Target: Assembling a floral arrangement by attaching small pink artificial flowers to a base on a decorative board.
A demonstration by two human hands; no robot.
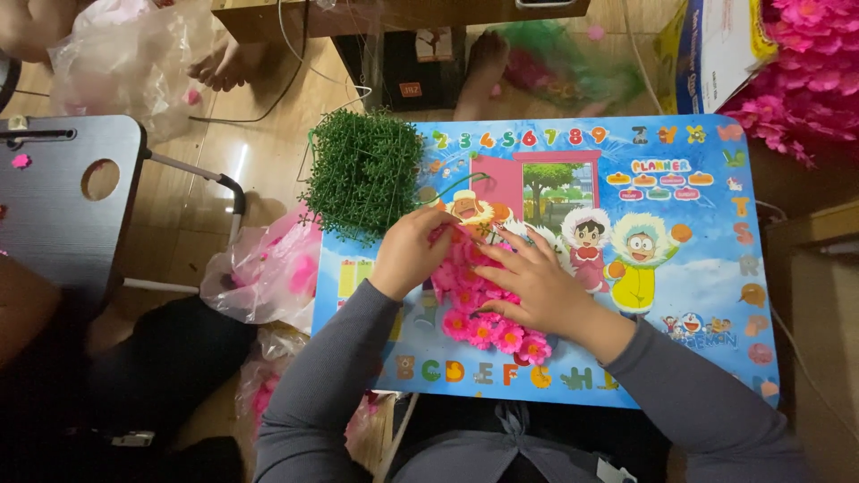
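A strand of pink artificial flowers (488, 313) lies on a small blue cartoon-printed table (698, 268) in front of me. My left hand (413, 250) grips the upper end of the strand. Pressed flat over its middle is my right hand (537, 282), fingers spread. A square mat of green artificial grass (362, 170) rests on the table's far left corner, just above my left hand. A thin green wire (456, 183) curves from the flowers toward the mat.
Pink plastic bags (268, 273) with more flowers sit on the floor at left. A dark folding table (54, 197) stands further left. A heap of pink flowers (810, 63) and a cardboard box (716, 45) are at top right. Another person's feet (224, 67) rest at the top.
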